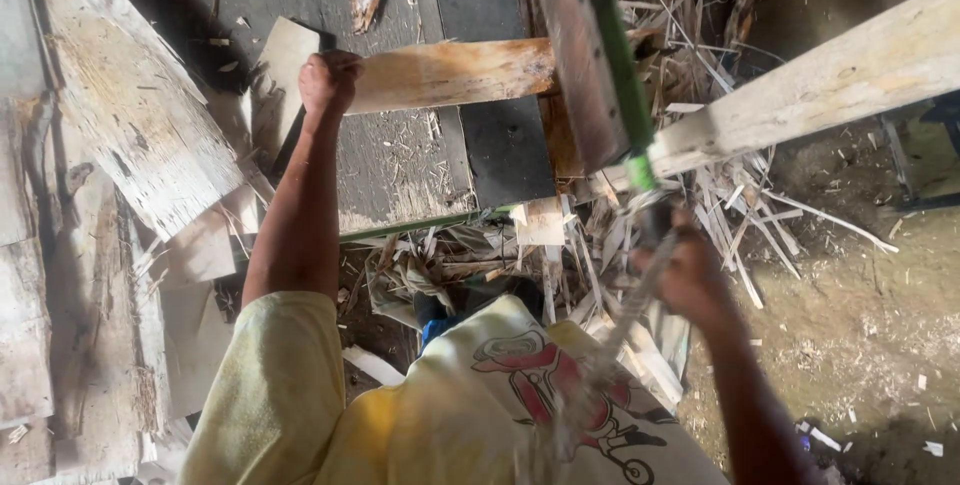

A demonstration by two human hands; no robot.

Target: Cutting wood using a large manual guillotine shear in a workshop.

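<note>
Left hand [328,80] fisted on near end of stiff, likely heavy plank [455,72] lying across dark board's [395,160] far edge; right hand [690,275] clamped on blurred saw [640,295]; grip plank's end.

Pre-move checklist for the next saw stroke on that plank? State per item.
1. Left hand gripping the end of the plank: ok, fist closed on it.
2. Right hand on the saw: cannot tell, the hand and handle are motion-blurred.
3. Blade meets the plank: ok, it crosses the plank's right end.
4. Left hand away from the blade: ok, it sits at the opposite end of the plank.
5. Plank supported on the dark work surface: ok, it lies across it.
6. Footing: not ok, wood scraps and splinters litter the ground beneath.
</note>
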